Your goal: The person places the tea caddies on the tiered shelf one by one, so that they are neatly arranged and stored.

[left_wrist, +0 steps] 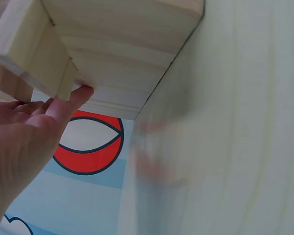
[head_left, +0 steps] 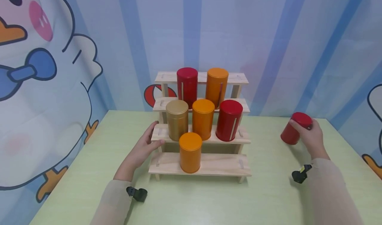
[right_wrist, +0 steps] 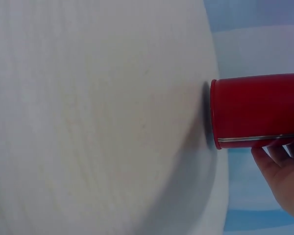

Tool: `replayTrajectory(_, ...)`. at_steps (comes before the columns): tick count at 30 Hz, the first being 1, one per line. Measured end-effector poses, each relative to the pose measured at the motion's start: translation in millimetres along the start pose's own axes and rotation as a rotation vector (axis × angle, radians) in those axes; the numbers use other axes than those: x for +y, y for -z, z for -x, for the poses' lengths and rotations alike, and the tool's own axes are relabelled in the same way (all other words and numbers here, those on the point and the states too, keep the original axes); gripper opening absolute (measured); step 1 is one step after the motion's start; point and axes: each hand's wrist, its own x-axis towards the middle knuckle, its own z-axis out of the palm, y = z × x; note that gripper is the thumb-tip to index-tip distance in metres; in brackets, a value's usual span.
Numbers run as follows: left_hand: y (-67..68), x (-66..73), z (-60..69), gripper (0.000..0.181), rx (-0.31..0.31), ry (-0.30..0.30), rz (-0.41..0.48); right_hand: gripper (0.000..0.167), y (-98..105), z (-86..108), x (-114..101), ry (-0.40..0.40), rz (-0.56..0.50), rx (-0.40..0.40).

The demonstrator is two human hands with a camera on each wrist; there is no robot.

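Note:
My right hand (head_left: 310, 135) grips a red can (head_left: 290, 132) near the table's right back corner. In the right wrist view, the base of this can (right_wrist: 259, 111) is at the tabletop; whether it touches is unclear. At the centre is a stepped wooden rack (head_left: 223, 163), whose left end my left hand (head_left: 143, 150) holds at the second board from the bottom. An orange can (head_left: 190, 153) stands on the lowest board. Above it are a gold can (head_left: 177, 120), an orange can (head_left: 203, 119) and a red can (head_left: 229, 120). A red can (head_left: 187, 85) and an orange can (head_left: 217, 85) stand one board higher.
The pale green table (head_left: 268, 192) carries the rack. Behind it hangs a blue striped backdrop (head_left: 238, 29) with a large cartoon bird (head_left: 53, 119) at the left. A small black wrist device (head_left: 138, 194) sits on the left sleeve.

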Motion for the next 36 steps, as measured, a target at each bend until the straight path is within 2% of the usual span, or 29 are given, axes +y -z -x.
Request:
replayTrajectory(6, -0.1, 0.2, 0.3, 0.082, 0.005, 0.008, -0.009, 0.091, 0.2, 6.4, -14.7, 0.070, 0.024, 0.033)
replayTrajectory(10, 0.0, 0.7, 0.5, 0.082, 0.009, 0.014, -0.007, 0.091, 0.7, 16.5, -29.8, 0.083, 0.002, 0.042)
replayTrajectory(14, -0.2, 1.2, 0.5, 0.082, 0.013, 0.020, -0.007, 0.089, 3.2, 31.2, -43.6, 0.098, -0.004, 0.036)
replayTrajectory(23, -0.4, 2.2, 0.7, 0.082, 0.018, 0.028, -0.018, 0.072, 6.7, 67.1, -69.7, 0.203, -0.036, 0.024)
replayTrajectory(27, -1.1, 3.2, 0.9, 0.081, 0.019, 0.031, -0.021, 0.060, 9.3, 84.9, -78.6, 0.256, -0.141, -0.005)
replayTrajectory(31, -1.4, 3.3, 1.5, 0.080, 0.018, 0.031, -0.020, 0.050, 9.5, 101.7, -86.0, 0.306, -0.178, -0.031)
replayTrajectory(36, -1.4, 2.2, 1.4, 0.080, 0.012, 0.017, -0.010, 0.051, 6.8, 119.2, -92.2, 0.327, -0.109, -0.043)
